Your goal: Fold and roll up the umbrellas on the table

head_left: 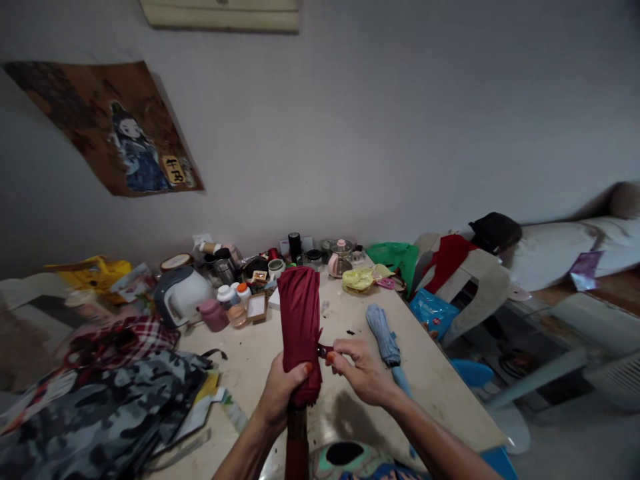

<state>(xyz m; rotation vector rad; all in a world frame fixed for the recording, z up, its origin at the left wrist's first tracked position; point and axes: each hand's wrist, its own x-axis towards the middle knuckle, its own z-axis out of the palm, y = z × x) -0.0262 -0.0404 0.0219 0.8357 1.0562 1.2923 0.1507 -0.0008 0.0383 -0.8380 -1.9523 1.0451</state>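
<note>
A folded dark red umbrella (301,320) is held upright above the table, its canopy gathered and its brown handle (297,443) pointing down toward me. My left hand (284,387) is wrapped round the lower part of the canopy, thumb across the front. At the umbrella's right side, my right hand (356,365) pinches the end of its short strap (325,350), which sticks out from the canopy. On the table to the right lies a folded light blue umbrella (384,333), not touched by either hand.
Bottles, a pink jar (213,314), a kettle (184,293) and a glass teapot (341,259) stand along the table's back. Camouflage fabric (110,407) covers the left side. A yellow bag (361,280) lies at the back right. Chairs (480,287) stand beyond the right edge.
</note>
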